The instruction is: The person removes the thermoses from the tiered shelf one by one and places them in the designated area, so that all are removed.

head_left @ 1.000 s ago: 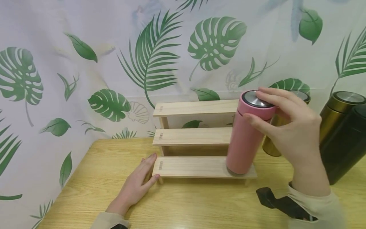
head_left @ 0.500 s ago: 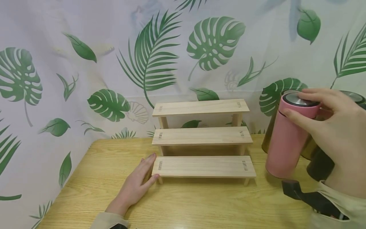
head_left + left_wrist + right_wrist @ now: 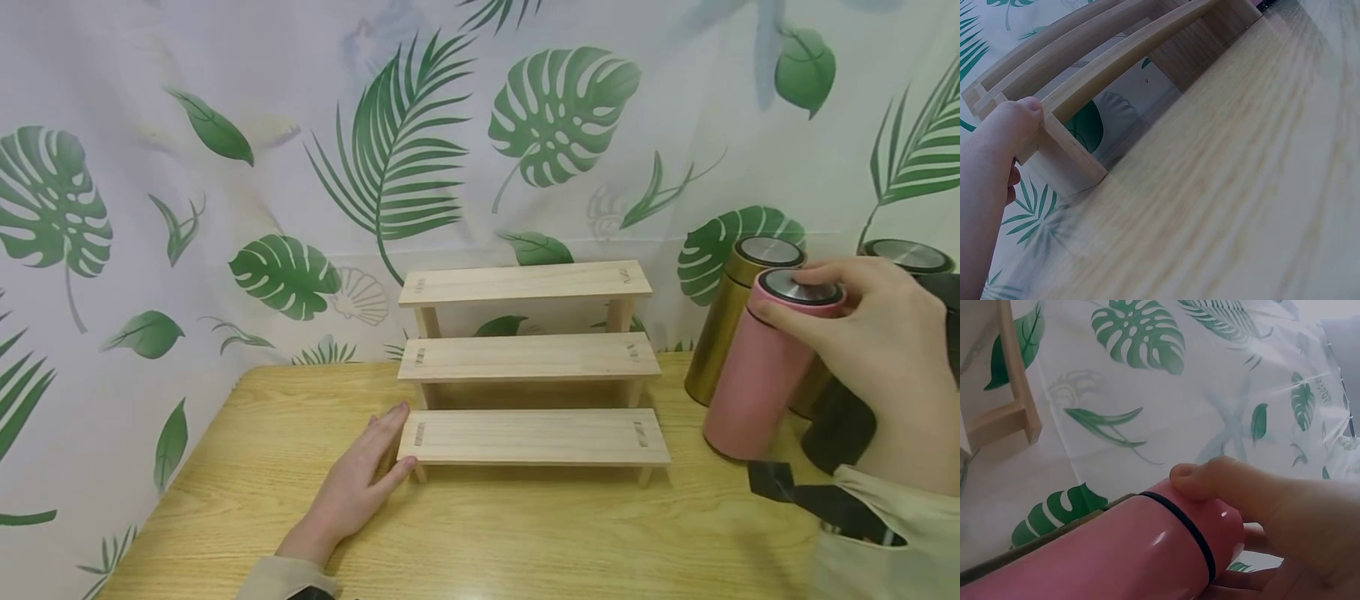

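Observation:
A pink thermos flask (image 3: 765, 375) with a steel-topped lid stands on the table to the right of the three-tier wooden display shelf (image 3: 532, 437). My right hand (image 3: 877, 329) grips it around the lid; in the right wrist view the thumb presses the pink lid (image 3: 1213, 519) above a dark ring. My left hand (image 3: 356, 483) holds the left end of the lowest tier. The left wrist view has its thumb on the front corner of the wooden shelf (image 3: 1129, 56), with the other fingers partly hidden behind the end.
A gold flask (image 3: 712, 333) stands just behind the pink one. Another gold flask (image 3: 907, 254) and a black flask (image 3: 840, 429) are partly covered by my right hand and wrist. Leaf-printed cloth (image 3: 247, 150) hangs behind the wooden table (image 3: 480, 542).
The pink flask has gone from the right end of the lowest tier down to the table on the right, carried by my right hand. My left hand stays at the shelf.

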A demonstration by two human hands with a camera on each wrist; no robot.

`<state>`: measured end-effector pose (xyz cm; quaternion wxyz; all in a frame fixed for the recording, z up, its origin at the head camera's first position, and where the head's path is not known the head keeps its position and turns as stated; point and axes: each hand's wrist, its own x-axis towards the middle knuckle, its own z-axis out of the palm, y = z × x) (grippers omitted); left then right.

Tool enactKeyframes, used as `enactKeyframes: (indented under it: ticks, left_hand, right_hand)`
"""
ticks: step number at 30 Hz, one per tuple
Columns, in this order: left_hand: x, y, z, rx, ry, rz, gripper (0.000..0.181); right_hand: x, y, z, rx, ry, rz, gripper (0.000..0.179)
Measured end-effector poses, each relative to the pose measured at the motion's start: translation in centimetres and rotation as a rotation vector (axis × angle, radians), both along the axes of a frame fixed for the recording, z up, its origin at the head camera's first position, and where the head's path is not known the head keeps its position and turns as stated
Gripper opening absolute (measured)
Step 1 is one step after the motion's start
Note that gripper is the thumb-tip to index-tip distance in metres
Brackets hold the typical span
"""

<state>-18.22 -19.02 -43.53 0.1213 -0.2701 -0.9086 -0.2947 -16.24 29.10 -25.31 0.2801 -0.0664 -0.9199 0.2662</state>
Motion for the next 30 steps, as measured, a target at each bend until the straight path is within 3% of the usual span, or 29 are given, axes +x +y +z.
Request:
enactKeyframes:
  ticks: [7, 18, 21, 22, 25, 28, 30]
  left_hand:
    - [-0.1, -0.1, 0.0, 0.002, 0.0, -0.004, 0.064]
    - [0.0, 0.2, -0.3, 0.009, -0.006, -0.01, 0.064]
    - [0.1, 0.2, -0.4, 0.011, -0.009, -0.006, 0.064]
    - [0.1, 0.1, -0.4, 0.013, -0.01, -0.003, 0.064]
    - [0.2, 0.0, -0.5, 0.017, -0.016, 0.004, 0.064]
    - [0.2, -0.1, -0.6, 0.014, -0.019, 0.009, 0.064]
    - [0.2, -0.2, -0.6, 0.015, -0.02, 0.009, 0.064]
  right_hand:
    - [-0.3, 0.6, -0.5, -0.009, -0.016, -0.001, 0.05]
    - [0.2, 1.0, -0.5, 0.034, -0.08, 0.072, 0.048]
    - [0.5, 0.4, -0.4, 0.069, -0.075, 0.047, 0.048]
    - [0.7, 0.0, -0.4, 0.085, -0.05, 0.031, 0.047]
    - [0.9, -1.9, -1.0, 0.176, 0.191, 0.059, 0.035]
    - [0.6, -3.8, -2.6, 0.335, 0.462, 0.196, 0.027]
    - [0.1, -4.7, -4.1, 0.434, 0.534, 0.31, 0.036]
